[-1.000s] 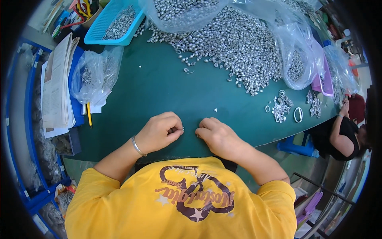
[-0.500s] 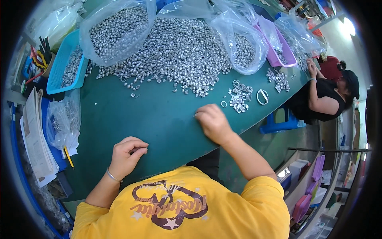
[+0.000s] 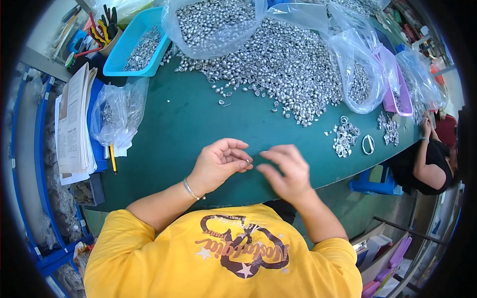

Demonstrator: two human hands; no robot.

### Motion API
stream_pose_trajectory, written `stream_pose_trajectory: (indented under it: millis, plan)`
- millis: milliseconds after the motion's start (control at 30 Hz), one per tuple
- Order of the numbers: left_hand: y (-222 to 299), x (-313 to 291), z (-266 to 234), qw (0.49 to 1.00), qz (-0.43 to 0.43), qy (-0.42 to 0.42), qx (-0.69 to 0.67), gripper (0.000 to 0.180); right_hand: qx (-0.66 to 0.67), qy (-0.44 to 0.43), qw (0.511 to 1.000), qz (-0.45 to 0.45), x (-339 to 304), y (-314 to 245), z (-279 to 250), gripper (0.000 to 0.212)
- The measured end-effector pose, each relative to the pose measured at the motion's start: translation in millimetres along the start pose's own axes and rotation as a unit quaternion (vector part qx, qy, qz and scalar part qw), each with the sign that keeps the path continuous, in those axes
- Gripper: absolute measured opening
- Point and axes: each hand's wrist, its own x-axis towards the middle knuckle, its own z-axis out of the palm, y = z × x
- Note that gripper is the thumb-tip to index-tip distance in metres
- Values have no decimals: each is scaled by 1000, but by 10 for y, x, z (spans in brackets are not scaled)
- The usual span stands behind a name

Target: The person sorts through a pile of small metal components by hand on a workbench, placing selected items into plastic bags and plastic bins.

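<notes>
Over the green table (image 3: 198, 129), the left hand (image 3: 218, 164) is curled with its fingertips pinching a small silver ring (image 3: 247, 161). The right hand (image 3: 285, 171) hovers just beside it, fingers loosely spread and holding nothing that shows. Well beyond both lies a heap of small silver metal pieces (image 3: 283, 64), with clear plastic bags (image 3: 360, 74) beside it.

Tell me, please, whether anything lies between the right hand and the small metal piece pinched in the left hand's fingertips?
Nothing visible: the right hand hovers beside the left hand, with only bare green table beneath them.
</notes>
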Motion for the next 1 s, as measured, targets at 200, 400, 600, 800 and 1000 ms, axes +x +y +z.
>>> stream_pose_trajectory:
  millis: [200,400,600,800,1000]
  plan:
    - [-15,-38,13,1000,-1,10,30,19,54,-17,998,-23,-2,-17,226,19]
    - [62,8,-64,998,-43,17,-33,18,42,3,996,-76,152,-16,311,15]
    - [157,37,-318,983,-30,135,-123,13,-54,-27,992,-113,901,427,600,19]
    - [309,-142,-650,961,98,229,-118,9,-116,-103,970,-189,1138,533,875,20]
    - [740,-388,-1623,764,352,504,195,7,-113,-87,976,-167,862,511,650,15]
